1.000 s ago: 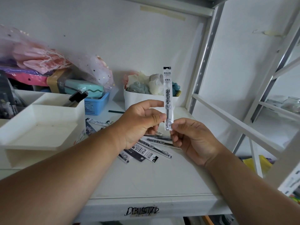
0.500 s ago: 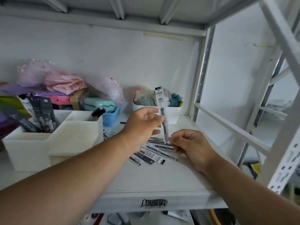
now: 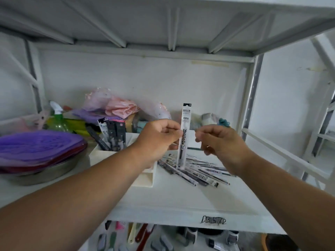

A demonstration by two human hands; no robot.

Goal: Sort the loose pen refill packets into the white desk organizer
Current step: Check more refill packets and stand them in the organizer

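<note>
A long, narrow, clear plastic pen refill packet [image 3: 184, 135] with a white printed label and a black top stands upright in the air above the white metal shelf [image 3: 181, 200]. The left hand [image 3: 159, 140] pinches its edge about midway up, thumb and curled fingers closed on the plastic. The right hand [image 3: 220, 142] hovers just beside the packet on the other side, its fingers loosely curled and apart from the packet, holding nothing.

Below and behind the packet's lower end, a loose pile of similar refill packets [image 3: 197, 170] lies fanned out flat on the shelf. Just left of the pile stands the white plastic desk organizer [image 3: 145, 176], partly hidden by the left forearm; its rear compartment holds several dark-labelled packets [image 3: 113, 134] standing upright.

Further left, a stack of purple and red plastic plates [image 3: 39, 147] sits in a shallow metal basin [image 3: 47, 172]. Behind them stands a green spray bottle [image 3: 58, 120] with a white nozzle. A pink and lilac bundle of sheer fabric [image 3: 117, 107] rests against the back wall. A black scribble mark [image 3: 213, 220] shows on the shelf's front lip, and blurred items lie on the level beneath.
</note>
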